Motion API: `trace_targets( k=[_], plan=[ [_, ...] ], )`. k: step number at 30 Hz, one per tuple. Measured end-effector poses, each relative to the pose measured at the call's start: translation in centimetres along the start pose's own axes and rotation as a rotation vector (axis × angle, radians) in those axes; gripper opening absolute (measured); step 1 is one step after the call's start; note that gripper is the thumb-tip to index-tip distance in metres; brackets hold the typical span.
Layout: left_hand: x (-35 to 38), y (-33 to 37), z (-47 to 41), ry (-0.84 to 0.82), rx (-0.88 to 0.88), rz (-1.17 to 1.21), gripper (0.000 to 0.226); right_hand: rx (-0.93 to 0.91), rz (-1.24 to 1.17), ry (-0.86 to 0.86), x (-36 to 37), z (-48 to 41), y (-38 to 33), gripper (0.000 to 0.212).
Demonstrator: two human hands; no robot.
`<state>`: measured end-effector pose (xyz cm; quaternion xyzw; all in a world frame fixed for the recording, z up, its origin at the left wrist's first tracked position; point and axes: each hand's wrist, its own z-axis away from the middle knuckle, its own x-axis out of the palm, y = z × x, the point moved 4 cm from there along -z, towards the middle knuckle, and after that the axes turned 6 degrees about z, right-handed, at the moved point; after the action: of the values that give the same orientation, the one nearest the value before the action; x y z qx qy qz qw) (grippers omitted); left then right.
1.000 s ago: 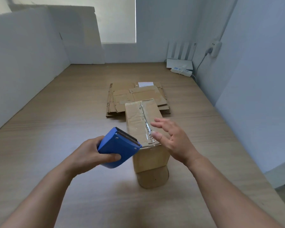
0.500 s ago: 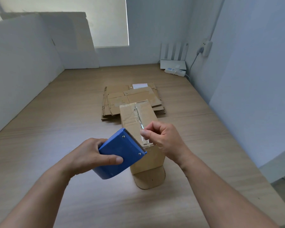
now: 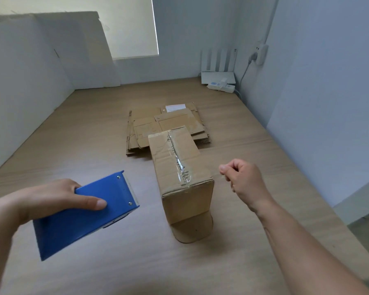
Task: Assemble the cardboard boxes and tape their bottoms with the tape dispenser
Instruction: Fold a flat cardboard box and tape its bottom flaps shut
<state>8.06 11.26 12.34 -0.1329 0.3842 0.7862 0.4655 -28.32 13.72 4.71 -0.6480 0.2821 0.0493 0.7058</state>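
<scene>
Moved off the box (image 3: 179, 167): my left hand (image 3: 51, 199) grips the tape dispenser (image 3: 87, 213) to its left, thumb along the side | my right hand (image 3: 243, 179) clenched, right of box

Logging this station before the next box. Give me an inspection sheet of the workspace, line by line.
Surface: wooden tabletop.
Job's things: assembled cardboard box with its taped seam facing up, the clear tape wrinkled toward the near edge; stack of flat cardboard behind it; blue tape dispenser left of the box.
Clutter: white router and power strip in the far right corner.
Hands: left hand grips the tape dispenser; right hand is curled, apart from the box, with nothing seen in it.
Cables: grey cable runs down from a wall plug.
Surroundings: white walls, window blind, white board at back left.
</scene>
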Motion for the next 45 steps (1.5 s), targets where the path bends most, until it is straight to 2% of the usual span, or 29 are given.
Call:
trace_targets(
  k=[5, 15, 21, 26, 27, 29, 31, 34, 37, 39, 42, 45],
  plan=[
    [-0.4, -0.4, -0.8, 0.031, -0.068, -0.033, 0.093, 0.033, 0.041, -0.042, 1.4, 0.1, 0.8, 0.028],
    [0.5, -0.4, -3.3, 0.063, -0.115, -0.122, 0.102, 0.078, 0.071, -0.044, 2.0, -0.3, 2.2, 0.028],
    [1.4, 0.1, -4.4, 0.114, -0.146, -0.156, 0.089, 0.131, 0.063, -0.07, 2.7, -0.5, 3.2, 0.028],
    [3.4, 0.9, -5.8, 0.145, -0.199, -0.21, 0.063, 0.177, 0.006, -0.085, 3.0, -0.3, 3.4, 0.028],
    [3.7, 1.1, -6.1, 0.146, -0.199, -0.213, 0.061, 0.171, 0.063, -0.092, 3.0, -0.3, 3.5, 0.028],
    [4.1, 1.6, -6.5, 0.146, -0.201, -0.217, 0.061, 0.17, 0.34, -0.109, 2.9, 0.0, 3.9, 0.022],
    [4.3, 2.0, -6.7, 0.148, -0.196, -0.236, 0.06, 0.172, 0.481, -0.022, 2.5, 0.9, 4.1, 0.023],
    [4.5, 2.1, -6.9, 0.152, -0.196, -0.24, 0.059, -0.031, 0.411, 0.195, 2.2, 1.7, 2.2, 0.021],
    [4.7, 2.2, -6.9, 0.168, -0.191, -0.254, 0.06, -0.125, 0.433, 0.188, 3.5, 1.8, 0.6, 0.027],
    [4.7, 2.5, -6.7, 0.174, -0.194, -0.266, 0.059, -0.091, 0.417, 0.15, 4.3, 1.6, 0.9, 0.026],
    [5.0, 2.4, -7.3, 0.193, -0.216, -0.236, 0.057, 0.066, 0.115, 0.121, 4.4, 1.0, 2.1, 0.024],
    [7.2, 0.7, -8.4, 0.235, -0.223, -0.533, 0.051, 0.161, -0.125, 0.133, 4.4, 0.5, 2.9, 0.029]
  ],
)
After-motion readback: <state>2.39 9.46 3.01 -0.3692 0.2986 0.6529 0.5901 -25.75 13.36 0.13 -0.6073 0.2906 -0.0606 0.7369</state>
